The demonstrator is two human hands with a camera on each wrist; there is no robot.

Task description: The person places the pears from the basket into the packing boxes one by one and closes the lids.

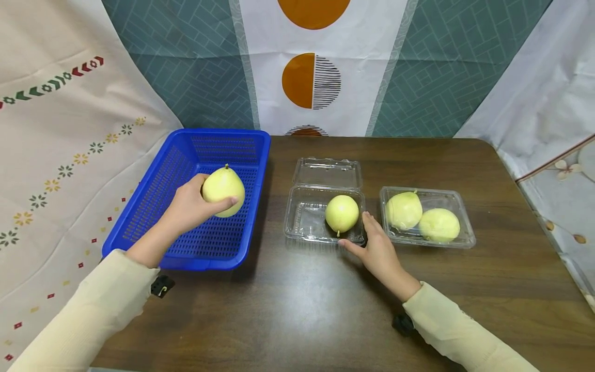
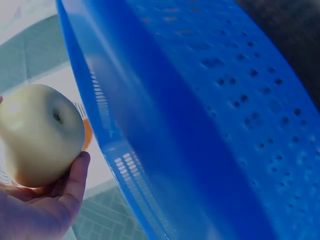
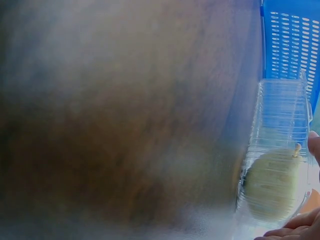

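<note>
A yellow-green pear (image 1: 224, 190), stem up, is gripped by my left hand (image 1: 192, 202) over the blue basket; the left wrist view shows the pear (image 2: 42, 135) resting between thumb and fingers beside the basket wall. At the middle of the table an open clear plastic clamshell box (image 1: 302, 219) has its lid (image 1: 327, 173) folded back. One pear (image 1: 342, 213) lies in its right half, stem toward me. My right hand (image 1: 378, 254) is at the box's near right corner, thumb at the front rim and extended fingers along the right side.
The blue perforated basket (image 1: 174, 263) stands at the left of the brown wooden table (image 1: 297, 310). On the right, a second clear box (image 1: 467, 235) contains two pears (image 1: 403, 211). Patterned cloth (image 1: 195, 67) hangs behind the table and at both sides.
</note>
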